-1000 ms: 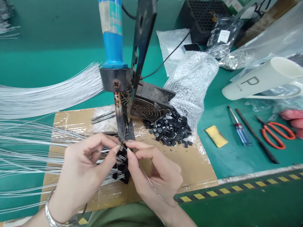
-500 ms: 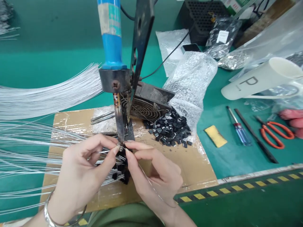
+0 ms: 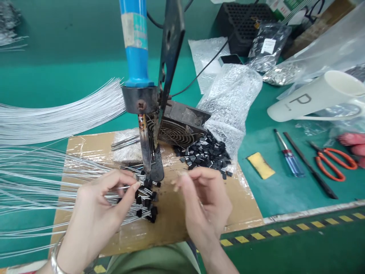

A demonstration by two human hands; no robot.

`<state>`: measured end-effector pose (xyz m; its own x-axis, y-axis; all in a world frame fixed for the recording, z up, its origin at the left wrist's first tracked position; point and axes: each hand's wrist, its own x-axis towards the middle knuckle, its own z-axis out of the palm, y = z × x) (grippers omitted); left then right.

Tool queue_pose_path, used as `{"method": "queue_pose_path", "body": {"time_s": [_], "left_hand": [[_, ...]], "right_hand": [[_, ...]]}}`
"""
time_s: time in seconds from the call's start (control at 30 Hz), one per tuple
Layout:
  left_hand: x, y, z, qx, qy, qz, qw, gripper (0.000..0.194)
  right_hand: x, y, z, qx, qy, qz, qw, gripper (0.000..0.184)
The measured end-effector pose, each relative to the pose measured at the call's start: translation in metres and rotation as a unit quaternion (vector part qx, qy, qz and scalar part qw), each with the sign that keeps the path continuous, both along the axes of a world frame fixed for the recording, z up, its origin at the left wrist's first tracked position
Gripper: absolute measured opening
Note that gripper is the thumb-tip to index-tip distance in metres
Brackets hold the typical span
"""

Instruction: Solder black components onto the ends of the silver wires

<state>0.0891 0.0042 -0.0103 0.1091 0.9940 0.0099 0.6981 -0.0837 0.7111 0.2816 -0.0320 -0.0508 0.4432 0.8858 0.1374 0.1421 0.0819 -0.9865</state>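
Observation:
My left hand (image 3: 105, 209) is closed, thumb and index finger pinching a thin grey wire (image 3: 124, 187) left of the iron's tip. Upright in a clamp stands a soldering iron (image 3: 146, 152) with a blue handle. Off to its right, my right hand (image 3: 209, 205) has curled fingers, smeared by motion at the tips; a faint strand of thin solder wire shows along its palm. Below the tip, wires ending in small black pieces (image 3: 151, 213) lie bunched on the cardboard (image 3: 176, 232).
A round-grilled fan (image 3: 182, 131) stands behind the iron, with a pile of black pieces (image 3: 209, 152) beside it. Bundled wires (image 3: 57, 118) lie left. Rightward are a yellow sponge (image 3: 261, 166), a screwdriver (image 3: 291, 161), orange-handled scissors (image 3: 330, 171) and a white mug (image 3: 308, 101).
My right hand has moved right, away from the iron's tip and my left hand. My left hand has shifted slightly and keeps its pinch on the wire.

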Motion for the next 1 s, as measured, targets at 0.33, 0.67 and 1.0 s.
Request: {"method": "queue_pose_path", "body": {"time_s": [0.33, 0.67, 1.0], "left_hand": [[-0.068, 0.032, -0.002, 0.201, 0.211, 0.063, 0.954, 0.019], [-0.125, 0.151, -0.035, 0.103, 0.277, 0.01, 0.955, 0.033], [-0.114, 0.118, 0.006, 0.082, 0.024, 0.103, 0.991, 0.029]], "right_hand": [[0.069, -0.005, -0.034, -0.003, 0.157, -0.131, 0.979, 0.058], [0.068, -0.003, -0.039, -0.014, 0.136, -0.123, 0.983, 0.053], [0.067, -0.003, -0.039, -0.004, 0.128, -0.119, 0.985, 0.045]]}}
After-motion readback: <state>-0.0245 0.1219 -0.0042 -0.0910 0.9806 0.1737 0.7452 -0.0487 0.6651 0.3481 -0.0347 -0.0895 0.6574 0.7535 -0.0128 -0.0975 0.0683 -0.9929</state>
